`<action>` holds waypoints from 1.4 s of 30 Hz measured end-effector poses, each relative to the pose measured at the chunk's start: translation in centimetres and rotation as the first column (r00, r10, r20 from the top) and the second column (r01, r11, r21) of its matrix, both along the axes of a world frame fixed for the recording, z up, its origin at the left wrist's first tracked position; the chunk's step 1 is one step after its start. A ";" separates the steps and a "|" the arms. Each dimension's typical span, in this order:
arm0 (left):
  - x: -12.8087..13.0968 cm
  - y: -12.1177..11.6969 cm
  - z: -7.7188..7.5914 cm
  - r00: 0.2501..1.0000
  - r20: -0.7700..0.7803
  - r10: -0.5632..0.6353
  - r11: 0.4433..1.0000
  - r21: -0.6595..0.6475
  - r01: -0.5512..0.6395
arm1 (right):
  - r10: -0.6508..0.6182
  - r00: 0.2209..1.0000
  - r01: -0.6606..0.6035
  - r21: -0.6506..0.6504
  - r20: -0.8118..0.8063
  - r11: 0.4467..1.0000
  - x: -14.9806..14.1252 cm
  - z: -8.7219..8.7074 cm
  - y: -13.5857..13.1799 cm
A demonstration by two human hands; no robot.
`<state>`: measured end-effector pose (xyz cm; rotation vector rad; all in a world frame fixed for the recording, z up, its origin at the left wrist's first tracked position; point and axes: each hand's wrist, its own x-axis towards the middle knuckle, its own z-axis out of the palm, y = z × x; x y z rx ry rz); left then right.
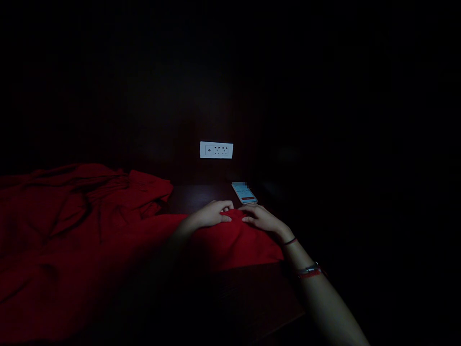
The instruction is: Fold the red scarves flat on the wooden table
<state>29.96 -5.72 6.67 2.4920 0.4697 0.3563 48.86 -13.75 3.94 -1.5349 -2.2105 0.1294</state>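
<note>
A folded piece of red cloth (234, 245) lies on a dark table top (194, 197) in very dim light. My left hand (212, 214) rests on its far edge with the fingers curled onto the fabric. Beside it, my right hand (261, 218) lies on the same edge, fingers bent and pressed on the cloth. The two hands nearly touch. Cords and a bracelet circle my right wrist (306, 270).
A large crumpled heap of red fabric (72, 230) fills the left side. A phone (245, 192) with a lit screen lies just beyond my right hand. A white socket panel (216, 150) sits on the dark wall behind. The rest is too dark to see.
</note>
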 end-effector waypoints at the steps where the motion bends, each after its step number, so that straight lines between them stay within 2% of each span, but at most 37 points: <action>1: -0.1 0.0 0.1 1.000 -0.003 -0.007 1.000 -0.007 0.007 | 0.005 1.000 -0.005 -0.002 0.003 1.000 0.0 0.0 0.1; 7: -0.6 0.8 0.0 1.000 0.003 0.030 0.998 -0.048 -0.029 | -0.029 0.998 0.029 0.001 -0.060 1.000 0.7 0.7 -0.3; 10: -0.9 1.7 -0.2 0.995 0.047 0.091 0.992 0.080 -0.094 | -0.045 0.993 0.050 0.042 -0.111 0.998 1.1 0.9 -0.5; 13: -0.9 2.3 -0.6 0.986 0.094 0.138 0.959 0.236 -0.157 | -0.045 0.990 0.055 0.078 -0.131 0.995 1.3 1.0 -0.7; 15: -0.8 2.3 -0.9 0.986 0.100 0.132 0.953 0.262 -0.154 | -0.050 0.987 0.065 0.098 -0.151 0.993 1.3 1.2 -0.8; 17: -0.6 1.9 -1.2 0.993 0.075 0.092 0.974 0.199 -0.106 | -0.072 0.982 0.094 0.123 -0.176 0.988 1.2 1.3 -0.9; 19: -0.5 1.5 -1.3 0.997 0.066 0.037 0.998 0.050 -0.041 | -0.096 0.975 0.126 0.143 -0.202 0.982 1.2 1.4 -1.0; 21: -0.5 1.0 -1.1 0.995 0.101 0.009 0.996 -0.088 -0.001 | -0.113 0.970 0.149 0.158 -0.217 0.976 1.1 1.5 -1.1; 23: -0.7 0.8 -0.8 0.994 0.106 0.016 0.987 -0.163 0.002 | -0.121 0.970 0.158 0.166 -0.210 0.973 1.0 1.6 -1.1; 27: -0.8 0.8 -0.3 1.000 0.021 0.007 0.991 -0.136 -0.004 | -0.140 0.979 0.166 0.180 -0.150 0.970 1.0 1.5 -1.0; 29: -0.7 0.9 -0.1 1.000 0.027 0.013 0.993 -0.119 -0.010 | -0.143 0.982 0.165 0.191 -0.124 0.968 1.1 1.4 -1.0; 35: -1.0 1.3 0.6 0.998 0.037 0.042 0.977 -0.212 -0.033 | -0.122 0.989 0.140 0.247 -0.087 0.959 1.0 1.6 -1.1; 38: -1.3 1.4 0.9 0.995 -0.025 0.099 0.982 -0.157 -0.102 | -0.139 0.988 0.151 0.261 -0.063 0.953 0.9 1.8 -1.1; 42: -1.2 0.9 1.1 0.985 -0.083 0.152 0.988 0.002 -0.153 | -0.157 0.987 0.163 0.258 -0.042 0.952 0.7 1.8 -1.2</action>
